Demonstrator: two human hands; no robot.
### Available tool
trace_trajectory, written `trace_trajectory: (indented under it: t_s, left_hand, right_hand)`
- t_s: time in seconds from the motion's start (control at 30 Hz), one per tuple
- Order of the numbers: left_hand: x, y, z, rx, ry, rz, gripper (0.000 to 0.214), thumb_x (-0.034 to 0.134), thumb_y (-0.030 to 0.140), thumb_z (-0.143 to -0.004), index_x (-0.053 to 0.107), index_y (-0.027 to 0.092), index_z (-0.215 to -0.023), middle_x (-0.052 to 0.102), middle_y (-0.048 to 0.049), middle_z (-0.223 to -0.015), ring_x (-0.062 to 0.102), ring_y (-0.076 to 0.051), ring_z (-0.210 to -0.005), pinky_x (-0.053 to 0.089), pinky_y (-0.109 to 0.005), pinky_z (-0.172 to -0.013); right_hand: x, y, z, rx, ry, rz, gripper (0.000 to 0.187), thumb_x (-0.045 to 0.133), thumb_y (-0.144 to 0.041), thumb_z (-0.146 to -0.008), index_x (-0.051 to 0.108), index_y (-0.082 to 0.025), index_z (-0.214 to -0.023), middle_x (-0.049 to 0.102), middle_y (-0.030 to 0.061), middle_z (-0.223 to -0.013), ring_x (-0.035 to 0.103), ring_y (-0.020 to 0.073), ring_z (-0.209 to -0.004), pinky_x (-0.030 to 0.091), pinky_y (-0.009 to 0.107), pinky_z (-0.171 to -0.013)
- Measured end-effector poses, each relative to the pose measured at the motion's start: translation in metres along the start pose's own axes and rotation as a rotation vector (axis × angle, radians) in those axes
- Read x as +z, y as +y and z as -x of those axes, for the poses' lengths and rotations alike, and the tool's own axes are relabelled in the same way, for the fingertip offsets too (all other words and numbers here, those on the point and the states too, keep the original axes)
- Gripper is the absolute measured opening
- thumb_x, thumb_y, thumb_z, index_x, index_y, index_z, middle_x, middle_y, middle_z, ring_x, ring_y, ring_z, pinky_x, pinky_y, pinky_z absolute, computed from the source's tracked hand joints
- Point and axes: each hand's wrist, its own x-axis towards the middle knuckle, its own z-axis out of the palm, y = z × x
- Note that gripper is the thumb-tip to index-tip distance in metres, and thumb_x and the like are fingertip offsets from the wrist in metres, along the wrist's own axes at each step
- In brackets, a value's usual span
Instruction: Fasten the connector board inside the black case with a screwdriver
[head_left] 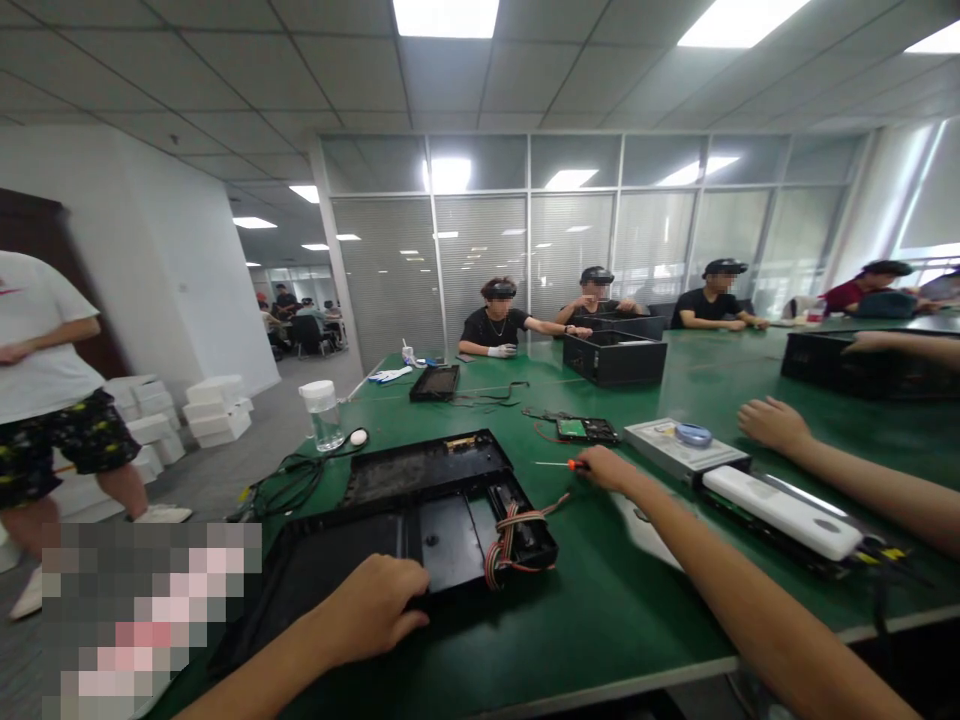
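Note:
A black open computer case [442,500] lies flat on the green table [600,610] in front of me. My left hand [375,605] rests on its near edge, fingers curled over the black metal. A bundle of red-striped wires [510,535] hangs from the case's right side. Further right, my right hand [609,468] is closed on a thin screwdriver [559,463] with an orange handle, its tip pointing left just above the table beside the case.
A co-worker's hand [772,422] and forearm reach in from the right, near a silver drive [679,450] and a white device [784,510]. A green circuit board [574,428], a clear bottle [322,412] and cables [289,482] lie nearby. Several people sit at the far side.

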Motion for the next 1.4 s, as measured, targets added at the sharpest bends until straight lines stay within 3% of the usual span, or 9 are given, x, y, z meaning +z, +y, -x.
trace_trajectory:
  t_s: [0.07,0.17,0.3,0.47,0.73,0.83,0.93,1.23,1.4]
  left_hand:
    - [0.000,-0.004,-0.007,0.007,-0.042,0.004,0.023,0.057,0.043,-0.076,0.055,0.020,-0.081,0.060,-0.0013,-0.082,0.055,-0.018,-0.076,0.038,-0.026,-0.067]
    - [-0.011,-0.017,-0.034,0.027,-0.042,-0.006,0.038,0.046,0.055,-0.078,0.058,0.020,-0.083,0.060,-0.0037,-0.082,0.055,-0.019,-0.077,0.039,-0.027,-0.067]
    - [-0.009,-0.039,-0.094,-0.053,0.224,-0.159,0.050,0.045,0.046,-0.082,0.041,0.014,-0.120,0.051,-0.0151,-0.111,0.049,-0.027,-0.100,0.038,-0.034,-0.081]
    - [0.017,-0.062,-0.148,-0.062,0.091,-0.169,0.039,0.048,0.030,-0.081,0.043,0.013,-0.116,0.056,-0.0151,-0.104,0.054,-0.027,-0.095,0.041,-0.035,-0.079]
    - [0.017,-0.073,-0.130,0.033,0.107,-0.238,0.042,0.051,0.026,-0.080,0.039,0.017,-0.120,0.058,-0.0124,-0.097,0.057,-0.025,-0.087,0.043,-0.034,-0.074]
    - [0.018,-0.068,-0.126,0.201,0.203,-0.254,0.021,0.044,0.017,-0.083,0.053,0.019,-0.102,0.051,-0.0092,-0.107,0.051,-0.021,-0.095,0.040,-0.032,-0.082]
    - [0.021,-0.067,-0.128,0.296,0.237,-0.257,0.019,0.040,0.016,-0.086,0.059,0.017,-0.084,0.049,-0.0072,-0.106,0.048,-0.019,-0.095,0.038,-0.031,-0.084]
    - [0.019,-0.063,-0.126,0.260,0.358,-0.218,0.020,0.033,0.013,-0.087,0.051,0.015,-0.095,0.048,-0.0108,-0.108,0.044,-0.021,-0.101,0.036,-0.035,-0.087]
    - [-0.004,-0.039,-0.144,0.275,0.210,-0.284,0.011,0.040,0.018,-0.082,0.050,0.014,-0.082,0.054,-0.0098,-0.082,0.050,-0.022,-0.081,0.039,-0.035,-0.077]
  right_hand:
    - [-0.005,0.009,0.004,0.047,-0.038,-0.058,0.017,0.053,-0.023,-0.076,0.064,-0.013,-0.068,0.063,0.0094,-0.066,0.057,0.0167,-0.062,0.042,0.026,-0.059]
    - [-0.006,-0.008,0.004,0.061,-0.130,-0.181,0.038,0.036,-0.039,-0.085,0.062,-0.012,-0.079,0.060,0.0052,-0.059,0.051,0.0122,-0.050,0.037,0.022,-0.049]
    - [-0.001,-0.064,0.004,0.012,-0.328,-0.386,0.045,0.039,-0.050,-0.081,0.062,-0.012,-0.077,0.054,0.0008,-0.051,0.047,0.0103,-0.045,0.032,0.021,-0.045]
    - [0.005,-0.102,0.010,-0.008,-0.258,-0.373,0.032,0.045,-0.036,-0.079,0.060,-0.012,-0.064,0.055,0.0010,-0.055,0.046,0.0091,-0.047,0.027,0.019,-0.044]
    - [0.001,-0.110,0.016,-0.131,-0.457,-0.533,0.031,0.043,-0.035,-0.081,0.060,-0.013,-0.068,0.054,-0.0019,-0.050,0.044,0.0074,-0.043,0.031,0.018,-0.046]
    - [-0.001,-0.113,0.015,-0.140,-0.451,-0.560,0.032,0.042,-0.036,-0.082,0.059,-0.012,-0.069,0.054,-0.0018,-0.051,0.044,0.0072,-0.044,0.033,0.017,-0.046]
    - [-0.002,-0.112,0.015,-0.141,-0.454,-0.570,0.033,0.041,-0.036,-0.082,0.060,-0.012,-0.071,0.054,-0.0014,-0.053,0.045,0.0070,-0.045,0.033,0.017,-0.046]
    - [0.003,-0.108,0.014,-0.143,-0.441,-0.569,0.036,0.042,-0.042,-0.082,0.061,-0.012,-0.072,0.055,-0.0013,-0.053,0.046,0.0075,-0.046,0.034,0.018,-0.048]
    - [-0.002,-0.097,0.015,-0.114,-0.373,-0.571,0.043,0.042,-0.050,-0.079,0.061,-0.012,-0.072,0.051,-0.0023,-0.052,0.043,0.0080,-0.045,0.031,0.019,-0.046]
